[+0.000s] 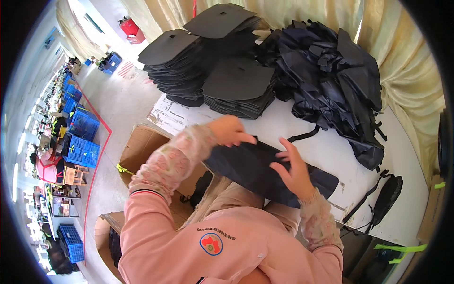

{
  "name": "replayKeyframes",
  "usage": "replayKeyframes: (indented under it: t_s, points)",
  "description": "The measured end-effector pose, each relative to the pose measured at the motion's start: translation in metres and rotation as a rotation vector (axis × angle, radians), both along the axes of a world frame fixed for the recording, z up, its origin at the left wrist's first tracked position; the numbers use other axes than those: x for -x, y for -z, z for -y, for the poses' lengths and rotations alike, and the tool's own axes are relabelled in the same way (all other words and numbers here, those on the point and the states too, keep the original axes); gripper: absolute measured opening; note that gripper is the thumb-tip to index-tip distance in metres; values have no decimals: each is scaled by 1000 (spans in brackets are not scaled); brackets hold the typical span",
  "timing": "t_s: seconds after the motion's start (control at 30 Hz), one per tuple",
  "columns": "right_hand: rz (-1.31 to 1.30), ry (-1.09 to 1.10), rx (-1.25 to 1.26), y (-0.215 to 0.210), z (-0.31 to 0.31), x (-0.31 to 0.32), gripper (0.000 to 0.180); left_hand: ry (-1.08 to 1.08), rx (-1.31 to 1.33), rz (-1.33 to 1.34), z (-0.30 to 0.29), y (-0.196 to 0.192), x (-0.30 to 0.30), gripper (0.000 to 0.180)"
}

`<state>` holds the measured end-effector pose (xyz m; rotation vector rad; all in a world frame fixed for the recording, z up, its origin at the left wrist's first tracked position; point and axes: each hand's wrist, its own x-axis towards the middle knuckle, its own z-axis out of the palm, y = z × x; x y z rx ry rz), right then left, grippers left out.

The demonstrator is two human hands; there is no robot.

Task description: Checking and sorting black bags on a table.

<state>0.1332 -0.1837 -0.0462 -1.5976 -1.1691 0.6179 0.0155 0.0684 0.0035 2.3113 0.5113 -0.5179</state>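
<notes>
A flat black fabric piece [250, 166] lies across the near edge of the white table, partly over my lap. At its upper left edge is my left hand [231, 131], palm down, with the index finger stretched along the fabric and the thumb apart from it. My right hand [295, 171] is over the right part of the piece. Its fingers and thumb are spread, and nothing shows between them. Whether the left fingertips press on the cloth is hard to make out.
Stacks of black shaped panels [239, 80] stand on the far side of the white table [302, 151]. A heap of black fabric pieces [331, 71] lies to their right. Near the right edge rests a black strapped pouch [387, 199]. An open cardboard box [142, 146] stands at left.
</notes>
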Motion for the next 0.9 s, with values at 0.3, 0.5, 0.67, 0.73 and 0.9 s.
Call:
replayKeyframes:
  t_s: [0.3,0.5,0.67,0.73,0.9]
  points:
    - [-490,68,9,29,-35,-8,14,77,-750,820,-68,30,-25,52]
    - [-428,63,-12,38,-34,-9,22,52,-572,479,-125,52,-16,50]
    - [-423,139,-20,32,-43,-13,19,-26,-631,549,-110,42,-19,43]
    - [-394,217,-42,33,-44,-17,16,-288,-537,705,-78,25,-16,36]
    - [-40,391,-282,15,-47,-29,13,-380,-153,813,40,-17,51,21]
